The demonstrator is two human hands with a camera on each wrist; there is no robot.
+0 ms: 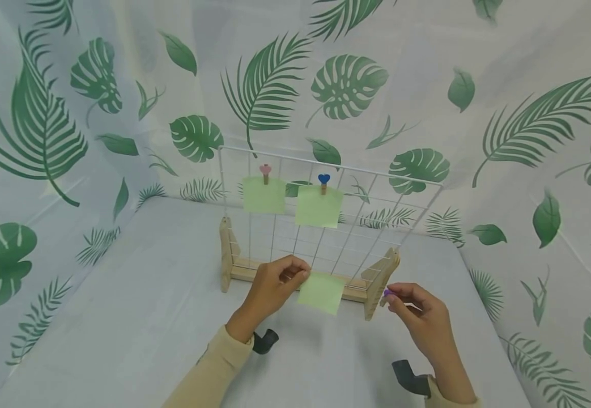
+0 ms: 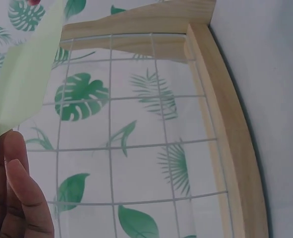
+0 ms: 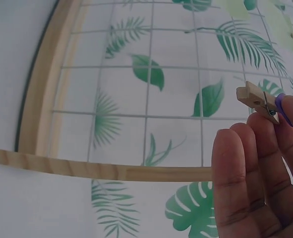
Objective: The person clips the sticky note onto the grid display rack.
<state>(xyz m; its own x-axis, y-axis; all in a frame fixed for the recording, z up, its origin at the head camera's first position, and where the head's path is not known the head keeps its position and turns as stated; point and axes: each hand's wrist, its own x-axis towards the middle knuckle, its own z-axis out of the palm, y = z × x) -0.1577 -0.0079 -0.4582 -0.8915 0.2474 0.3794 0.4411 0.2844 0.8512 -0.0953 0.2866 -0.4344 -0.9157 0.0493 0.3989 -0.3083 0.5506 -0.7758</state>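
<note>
1. On your left, the white worktop [image 1: 122,317] lies bare from the cloth-draped wall to the wooden foot [image 1: 226,255] of the wire grid [image 1: 326,226], giving wide open room on that side.
2. Your left hand [image 1: 275,289] is clamped on a pale green sticky note [image 1: 322,292]: thumb and fingertips pinch its upper left edge, and the sheet hangs free in front of the grid's lower wooden rail [image 1: 295,276]. In the left wrist view the note [image 2: 25,79] stands up from your fingers [image 2: 12,193] just before the wires.
3. Above your hands, two more green notes hang on the grid, the left one [image 1: 264,194] under a pink heart peg [image 1: 265,171], the right one [image 1: 318,207] under a blue heart peg [image 1: 323,181]. The wire squares below them and to their right are unfilled.
4. Your right hand [image 1: 420,317] is closed on a small wooden clothespin with a purple top [image 1: 387,294], held just beside the grid's right wooden foot [image 1: 382,280]. The right wrist view shows the clothespin [image 3: 260,101] pinched at its purple end, its wooden tips pointing at the grid.
5. Your two hands are well apart, with the held note between them.
6. To your right, the worktop narrows toward the leaf-print cloth [image 1: 530,187], so room is tighter there.
</note>
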